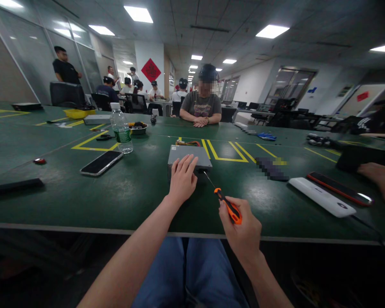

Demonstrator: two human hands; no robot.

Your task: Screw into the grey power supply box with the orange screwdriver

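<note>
A grey metal computer power supply [201, 155] rests on the green table in front of me, with a bundle of coloured wires [189, 143] at its far side. My left hand [183, 177] lies over its top and near edge, fingers stretched out and a little apart. In my right hand [244, 226] is an orange and black screwdriver [230, 207], gripped by its handle. Its thin shaft points up and left, and the tip reaches the near right part of the power supply's front face. Whether the tip sits in a screw is too small to tell.
Left of the power supply are a smartphone [102, 163], a water bottle [121, 130] and a metal bowl [137, 128]. To the right lie a white power strip-like bar [321, 196] and a red-edged dark device [339, 188]. A person [201, 105] sits opposite; another person's hand [380, 179] is at right.
</note>
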